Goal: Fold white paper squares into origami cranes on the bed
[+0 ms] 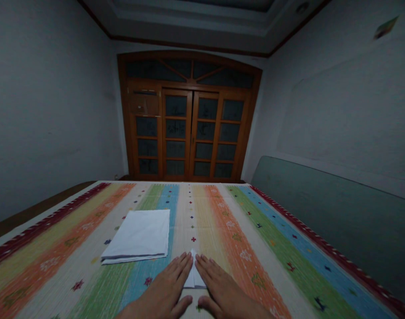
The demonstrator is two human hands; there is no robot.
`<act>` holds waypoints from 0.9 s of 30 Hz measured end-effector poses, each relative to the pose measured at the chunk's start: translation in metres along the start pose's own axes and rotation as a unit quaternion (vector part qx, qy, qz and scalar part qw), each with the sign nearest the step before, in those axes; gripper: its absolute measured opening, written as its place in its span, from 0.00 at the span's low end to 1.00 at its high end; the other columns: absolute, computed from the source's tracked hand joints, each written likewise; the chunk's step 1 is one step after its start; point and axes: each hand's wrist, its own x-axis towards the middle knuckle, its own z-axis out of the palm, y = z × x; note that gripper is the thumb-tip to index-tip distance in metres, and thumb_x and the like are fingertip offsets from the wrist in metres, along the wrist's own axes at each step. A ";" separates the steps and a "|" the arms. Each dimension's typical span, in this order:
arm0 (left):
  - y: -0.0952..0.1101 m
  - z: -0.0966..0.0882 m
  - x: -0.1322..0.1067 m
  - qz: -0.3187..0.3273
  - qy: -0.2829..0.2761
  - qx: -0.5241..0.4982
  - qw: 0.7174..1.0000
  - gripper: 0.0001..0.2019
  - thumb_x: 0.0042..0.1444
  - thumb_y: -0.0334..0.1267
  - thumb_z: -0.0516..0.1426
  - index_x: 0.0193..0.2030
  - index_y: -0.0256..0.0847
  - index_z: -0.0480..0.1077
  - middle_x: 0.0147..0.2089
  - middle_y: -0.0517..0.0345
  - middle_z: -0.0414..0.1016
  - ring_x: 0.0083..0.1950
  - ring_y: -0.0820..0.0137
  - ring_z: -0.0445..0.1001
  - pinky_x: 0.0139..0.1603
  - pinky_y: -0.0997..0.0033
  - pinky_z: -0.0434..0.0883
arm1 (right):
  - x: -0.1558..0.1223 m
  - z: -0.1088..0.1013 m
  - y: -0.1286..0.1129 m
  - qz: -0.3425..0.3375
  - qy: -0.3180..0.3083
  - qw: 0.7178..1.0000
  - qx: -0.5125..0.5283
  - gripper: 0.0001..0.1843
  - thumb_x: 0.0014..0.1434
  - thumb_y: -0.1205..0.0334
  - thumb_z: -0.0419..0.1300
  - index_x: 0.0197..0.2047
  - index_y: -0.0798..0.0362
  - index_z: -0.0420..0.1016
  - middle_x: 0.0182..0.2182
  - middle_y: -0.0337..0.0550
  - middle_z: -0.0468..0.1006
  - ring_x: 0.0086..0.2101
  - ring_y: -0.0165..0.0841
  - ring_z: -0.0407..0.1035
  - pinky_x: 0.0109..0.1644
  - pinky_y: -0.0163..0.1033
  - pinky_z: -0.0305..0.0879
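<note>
A small piece of folded white cloth or paper [193, 281] lies near the front of the table, with a pointed top and a crease down its middle. My left hand [167, 283] rests flat over its left side, fingers stretched out toward the tip. Over the right side, my right hand [222, 285] lies flat in the same way. The fingertips of both hands slant in toward the point, and the thumbs sit below the lower edge. Both hands hide the outer parts of the folded piece. Farther to the left is a flat stack of folded white cloth [139, 232].
A striped, patterned tablecloth [219, 217] covers the table. Along the right side runs a greenish bench back or panel [322, 199]. Wooden doors with glass panes [191, 133] stand beyond the far edge, between pale walls.
</note>
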 end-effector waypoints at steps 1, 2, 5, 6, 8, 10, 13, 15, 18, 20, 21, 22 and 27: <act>0.002 -0.002 0.000 0.004 -0.002 0.000 1.000 0.46 0.67 0.40 0.57 0.77 0.51 0.23 0.79 0.50 0.38 0.77 0.50 0.49 0.73 0.45 0.58 | 0.001 0.002 0.002 -0.006 0.000 1.000 -0.008 0.42 0.69 0.48 0.56 0.76 0.55 0.40 0.74 0.54 0.41 0.72 0.47 0.39 0.75 0.55 0.43; 0.003 -0.004 0.001 0.006 -0.005 0.001 1.000 0.45 0.68 0.40 0.57 0.77 0.51 0.25 0.79 0.51 0.39 0.77 0.50 0.48 0.73 0.45 0.57 | 0.002 0.004 0.004 -0.011 0.000 1.000 -0.018 0.43 0.69 0.48 0.56 0.76 0.55 0.39 0.74 0.54 0.40 0.72 0.47 0.39 0.75 0.55 0.43; 0.006 -0.008 0.001 0.007 -0.021 0.010 1.000 0.43 0.69 0.41 0.56 0.78 0.51 0.28 0.79 0.52 0.40 0.77 0.51 0.47 0.73 0.45 0.57 | 0.003 0.012 0.010 -0.021 0.004 0.999 -0.050 0.43 0.69 0.50 0.57 0.76 0.55 0.38 0.74 0.53 0.39 0.72 0.48 0.39 0.75 0.55 0.45; 0.006 -0.008 0.001 0.007 -0.025 0.012 1.000 0.42 0.69 0.41 0.55 0.78 0.51 0.29 0.79 0.51 0.40 0.77 0.51 0.48 0.73 0.45 0.58 | 0.003 0.016 0.011 -0.022 0.006 0.998 -0.061 0.43 0.69 0.51 0.57 0.76 0.55 0.38 0.74 0.54 0.39 0.72 0.48 0.39 0.75 0.55 0.45; 0.005 -0.007 0.001 0.004 -0.030 0.016 0.999 0.42 0.69 0.41 0.55 0.78 0.50 0.29 0.79 0.50 0.41 0.77 0.51 0.48 0.73 0.46 0.58 | 0.003 0.023 0.014 -0.025 0.009 0.996 -0.083 0.45 0.68 0.51 0.59 0.76 0.57 0.38 0.73 0.56 0.40 0.72 0.50 0.40 0.74 0.55 0.47; 0.003 -0.005 0.001 0.004 -0.030 0.015 0.999 0.41 0.69 0.41 0.55 0.78 0.50 0.30 0.79 0.49 0.42 0.77 0.52 0.49 0.73 0.46 0.58 | 0.004 0.032 0.017 -0.035 0.014 0.993 -0.108 0.46 0.68 0.49 0.59 0.76 0.58 0.38 0.73 0.58 0.41 0.72 0.52 0.41 0.74 0.56 0.49; 0.003 -0.004 0.000 -0.002 -0.028 0.011 1.000 0.41 0.69 0.42 0.55 0.78 0.50 0.32 0.79 0.49 0.43 0.77 0.52 0.50 0.73 0.47 0.58 | 0.004 0.044 0.023 -0.074 0.038 0.987 -0.139 0.48 0.68 0.45 0.59 0.77 0.56 0.36 0.72 0.59 0.44 0.71 0.51 0.45 0.73 0.54 0.52; 0.005 -0.005 -0.001 -0.009 -0.029 0.010 0.999 0.40 0.69 0.42 0.55 0.78 0.50 0.33 0.79 0.49 0.43 0.77 0.53 0.50 0.73 0.47 0.58 | 0.003 0.048 0.026 -0.094 0.052 0.983 -0.150 0.48 0.68 0.44 0.58 0.77 0.54 0.35 0.73 0.57 0.43 0.71 0.50 0.45 0.73 0.52 0.52; 0.007 -0.008 0.000 -0.016 -0.038 0.007 0.999 0.39 0.69 0.41 0.54 0.78 0.50 0.33 0.79 0.48 0.42 0.77 0.53 0.49 0.73 0.47 0.57 | 0.001 0.042 0.025 -0.103 0.042 0.983 -0.143 0.46 0.69 0.43 0.56 0.77 0.53 0.38 0.73 0.58 0.41 0.71 0.50 0.43 0.73 0.52 0.51; 0.008 -0.011 0.000 -0.015 -0.038 -0.003 0.999 0.39 0.69 0.41 0.54 0.78 0.50 0.34 0.79 0.49 0.44 0.77 0.54 0.49 0.74 0.47 0.57 | 0.001 0.033 0.020 -0.093 0.023 0.988 -0.124 0.45 0.68 0.41 0.55 0.77 0.53 0.41 0.73 0.59 0.42 0.71 0.51 0.43 0.73 0.54 0.52; 0.009 -0.012 0.001 -0.014 -0.035 -0.010 0.999 0.39 0.69 0.41 0.54 0.78 0.50 0.34 0.79 0.50 0.44 0.77 0.54 0.49 0.74 0.47 0.56 | 0.000 0.028 0.016 -0.087 0.010 0.990 -0.108 0.45 0.68 0.40 0.55 0.76 0.52 0.43 0.73 0.59 0.43 0.71 0.52 0.43 0.72 0.55 0.52; 0.009 -0.013 0.001 -0.012 -0.031 -0.017 0.999 0.39 0.69 0.42 0.55 0.78 0.51 0.35 0.79 0.51 0.46 0.77 0.53 0.49 0.74 0.47 0.56 | 0.000 0.023 0.012 -0.078 -0.005 0.993 -0.092 0.44 0.67 0.39 0.55 0.76 0.51 0.44 0.73 0.59 0.43 0.71 0.52 0.42 0.72 0.56 0.51; 0.011 -0.018 0.002 -0.014 -0.023 -0.039 0.999 0.39 0.67 0.42 0.57 0.78 0.52 0.40 0.78 0.52 0.51 0.76 0.52 0.52 0.73 0.46 0.58 | -0.004 -0.001 -0.006 -0.051 -0.035 0.998 -0.015 0.38 0.67 0.40 0.57 0.74 0.40 0.51 0.74 0.50 0.40 0.71 0.52 0.40 0.73 0.59 0.48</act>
